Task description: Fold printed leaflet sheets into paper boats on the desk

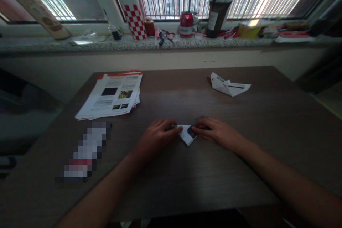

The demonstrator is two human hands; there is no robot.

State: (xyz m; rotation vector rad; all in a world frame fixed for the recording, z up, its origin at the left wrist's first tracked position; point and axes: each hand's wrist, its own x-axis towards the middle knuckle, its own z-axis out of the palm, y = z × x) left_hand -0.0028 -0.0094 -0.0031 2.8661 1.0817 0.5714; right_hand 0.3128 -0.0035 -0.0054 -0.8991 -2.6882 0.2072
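Between my two hands a small piece of folded paper (187, 136) is held low over the table, its lower corner pointing toward me. White shows on its left part and a dark printed patch on its right. My left hand (159, 133) pinches the left corner, thumb in front and fingers behind. On the other side my right hand (213, 130) grips the right corner the same way. The fingertips behind the paper are partly hidden. Farther back on the right lies a folded paper boat (230, 85), tipped on its side.
A stack of printed sheets (112, 96) lies at the back left of the brown table (171, 178). Nearer on the left is a pixelated oblong object (87, 151). Along the windowsill (101, 44) stand a checkered bottle (134, 17), a red can (186, 25) and a dark cup (216, 16).
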